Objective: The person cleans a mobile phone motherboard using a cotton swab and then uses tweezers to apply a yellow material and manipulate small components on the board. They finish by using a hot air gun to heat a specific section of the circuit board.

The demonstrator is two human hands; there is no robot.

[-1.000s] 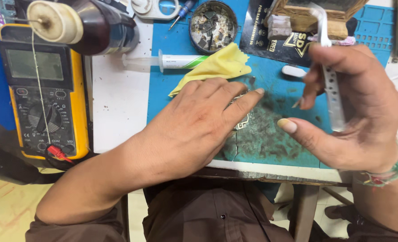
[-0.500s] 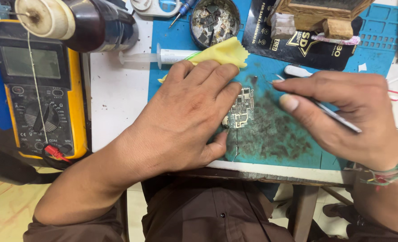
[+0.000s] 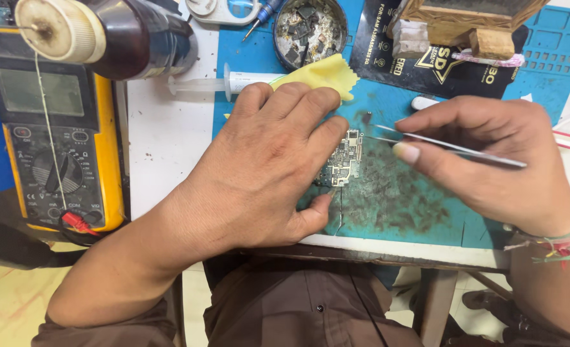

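A small circuit board (image 3: pixel 344 159) lies on a stained blue work mat (image 3: pixel 420 205). My left hand (image 3: pixel 265 167) lies flat over the mat, fingertips and thumb pinning the board's left edge. My right hand (image 3: pixel 490 160) grips slim metal tweezers (image 3: pixel 439 142), whose tips point left and hover just above the board's upper right corner. A yellow cloth (image 3: pixel 317 76) sits right behind my left fingers.
A yellow multimeter (image 3: pixel 53 135) sits at the left under a dark bottle (image 3: pixel 124 38) with a thread spool. A syringe (image 3: pixel 233 82), a round tin of scrap parts (image 3: pixel 310 29), a dark packet (image 3: pixel 426 71) and a wooden block (image 3: pixel 464 19) line the back.
My right hand turned the tweezers from upright to level and brought the tips to the board. My left hand slid back a little, so more of the board shows.
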